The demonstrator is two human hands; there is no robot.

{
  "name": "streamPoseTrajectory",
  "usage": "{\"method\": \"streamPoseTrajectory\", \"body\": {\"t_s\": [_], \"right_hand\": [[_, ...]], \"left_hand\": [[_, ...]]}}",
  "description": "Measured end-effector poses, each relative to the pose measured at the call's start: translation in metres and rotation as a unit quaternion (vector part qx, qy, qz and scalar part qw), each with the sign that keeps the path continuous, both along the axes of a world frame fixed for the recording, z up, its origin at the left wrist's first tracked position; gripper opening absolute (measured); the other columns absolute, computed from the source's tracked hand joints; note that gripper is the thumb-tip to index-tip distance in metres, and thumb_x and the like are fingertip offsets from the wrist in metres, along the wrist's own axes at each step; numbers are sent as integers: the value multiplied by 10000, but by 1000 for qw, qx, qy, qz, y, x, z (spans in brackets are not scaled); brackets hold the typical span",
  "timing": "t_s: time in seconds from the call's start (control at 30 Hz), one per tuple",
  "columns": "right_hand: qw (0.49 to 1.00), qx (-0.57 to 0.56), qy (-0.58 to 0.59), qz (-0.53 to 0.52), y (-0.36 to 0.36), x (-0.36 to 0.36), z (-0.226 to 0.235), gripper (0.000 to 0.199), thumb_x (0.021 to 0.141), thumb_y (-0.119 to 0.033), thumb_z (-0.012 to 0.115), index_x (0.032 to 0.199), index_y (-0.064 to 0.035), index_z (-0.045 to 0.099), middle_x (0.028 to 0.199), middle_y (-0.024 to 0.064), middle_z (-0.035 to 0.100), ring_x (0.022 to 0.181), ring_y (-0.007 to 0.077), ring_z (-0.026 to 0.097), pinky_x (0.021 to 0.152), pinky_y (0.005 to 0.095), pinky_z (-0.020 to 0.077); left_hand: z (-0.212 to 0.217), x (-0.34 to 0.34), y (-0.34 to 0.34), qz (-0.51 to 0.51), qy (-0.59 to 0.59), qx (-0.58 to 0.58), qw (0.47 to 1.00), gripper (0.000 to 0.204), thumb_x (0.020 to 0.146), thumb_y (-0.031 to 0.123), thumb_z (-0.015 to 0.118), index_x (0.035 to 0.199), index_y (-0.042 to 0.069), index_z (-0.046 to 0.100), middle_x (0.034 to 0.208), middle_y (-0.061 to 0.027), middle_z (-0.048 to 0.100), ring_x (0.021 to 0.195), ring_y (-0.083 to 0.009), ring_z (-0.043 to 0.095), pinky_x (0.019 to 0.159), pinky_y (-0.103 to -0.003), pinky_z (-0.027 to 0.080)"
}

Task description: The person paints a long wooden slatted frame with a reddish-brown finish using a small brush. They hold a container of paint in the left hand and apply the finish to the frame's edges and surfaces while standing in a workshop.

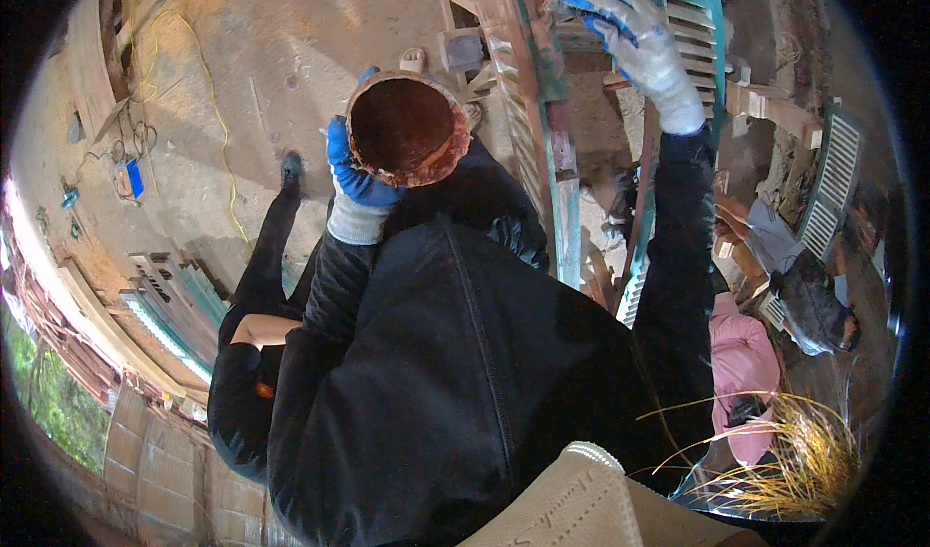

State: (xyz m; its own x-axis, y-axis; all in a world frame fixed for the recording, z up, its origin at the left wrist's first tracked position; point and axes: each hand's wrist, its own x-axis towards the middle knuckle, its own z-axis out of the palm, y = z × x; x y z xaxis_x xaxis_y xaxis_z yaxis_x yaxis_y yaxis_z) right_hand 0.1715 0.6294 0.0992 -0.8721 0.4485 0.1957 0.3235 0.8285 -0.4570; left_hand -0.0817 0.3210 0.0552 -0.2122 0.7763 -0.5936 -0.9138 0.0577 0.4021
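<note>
Brown pot [402,128] was out front of the body, left hand [360,171] gripping its side, while the right hand [639,53] looked empty, fingers kinda spread, up near a teal shutter [718,43].

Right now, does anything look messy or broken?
The bowl in the left hand looks messy: its rim is patchy, with reddish-brown smears. A yellow cord also straggles loosely across the ground.

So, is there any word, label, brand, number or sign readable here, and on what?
None can be read.
Brown bowl in the left hand: no lettering visible.
Beige piece at the lower edge: faint marks, too unclear to call writing.
Blue object on the ground: too small to tell.
</note>
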Motion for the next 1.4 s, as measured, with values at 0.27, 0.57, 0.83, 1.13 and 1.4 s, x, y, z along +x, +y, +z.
{"method": "streamPoseTrajectory", "body": {"t_s": [0.27,0.57,0.83,1.13,1.4], "right_hand": [[986,-42,-42,159,30,-44,43,309,853,-113,734,1155,-171,758,1115,56,728,1005,309,641,920,428,511],[974,-97,-81,186,33,-65,61,240,871,-157,720,1097,-196,791,1087,21,742,1039,267,633,950,417,485],[971,-74,-113,198,37,-69,59,278,854,-170,694,1119,-190,778,1051,51,702,1039,282,620,961,417,474],[967,-70,-168,176,38,-72,66,297,849,-200,652,1122,-174,768,1077,73,672,1100,291,599,998,421,457],[968,-67,-164,179,37,-70,80,279,878,-235,661,1130,-166,758,1062,78,654,1098,306,597,996,428,456]], "left_hand": [[-1,-2,-5,5,-6,-2,1000,870,904,766,427,1557,191,392,1570,-211,430,1404,-458,457,1157,-667,366],[0,-3,-7,13,-3,-11,1000,883,904,783,401,1560,192,390,1576,-211,420,1403,-461,454,1163,-681,344],[-1,-4,-8,11,-26,5,1000,874,907,777,407,1564,200,382,1579,-216,412,1412,-452,444,1170,-702,312],[1,-10,-3,-15,0,-12,1000,856,909,766,416,1555,203,394,1569,-212,423,1413,-434,450,1174,-650,350],[-8,-9,-5,21,-45,16,999,865,898,774,433,1550,206,405,1568,-212,425,1404,-441,452,1143,-664,382]]}}
